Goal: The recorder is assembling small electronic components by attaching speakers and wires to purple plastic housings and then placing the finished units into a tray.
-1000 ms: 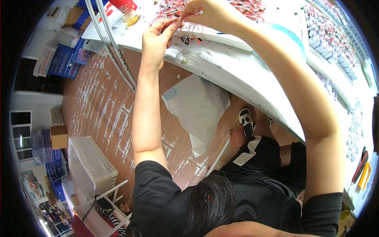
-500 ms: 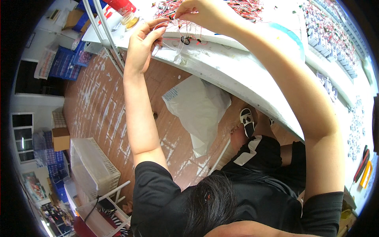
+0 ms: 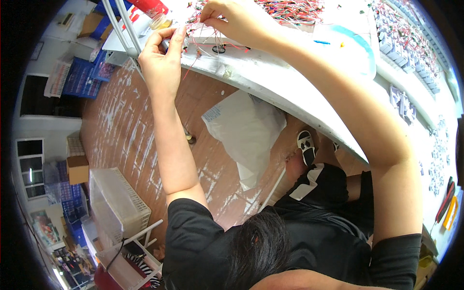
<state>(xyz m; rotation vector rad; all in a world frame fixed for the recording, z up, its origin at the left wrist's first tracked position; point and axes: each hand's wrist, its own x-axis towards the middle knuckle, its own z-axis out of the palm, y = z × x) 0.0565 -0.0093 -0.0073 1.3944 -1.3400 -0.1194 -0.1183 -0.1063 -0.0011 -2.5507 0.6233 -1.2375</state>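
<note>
At the far edge of the white table, both my hands are raised over a tangle of thin red and white wires. My left hand is closed, thumb against the curled fingers, on a small dark piece partly hidden inside it. Just to its right, my right hand pinches a thin wire between thumb and fingertips. Below the right hand a small black ring lies among the wires. Behind it spreads a heap of red, white and black wires.
A red container and a small jar stand beyond my left hand. Right of my right arm are a round pale-blue-rimmed tray and rows of grey parts with wires. A white bag lies on the floor.
My hands were close together over the wires and are now farther apart. The left hand has moved left and a little nearer; the right hand has shifted slightly left.
</note>
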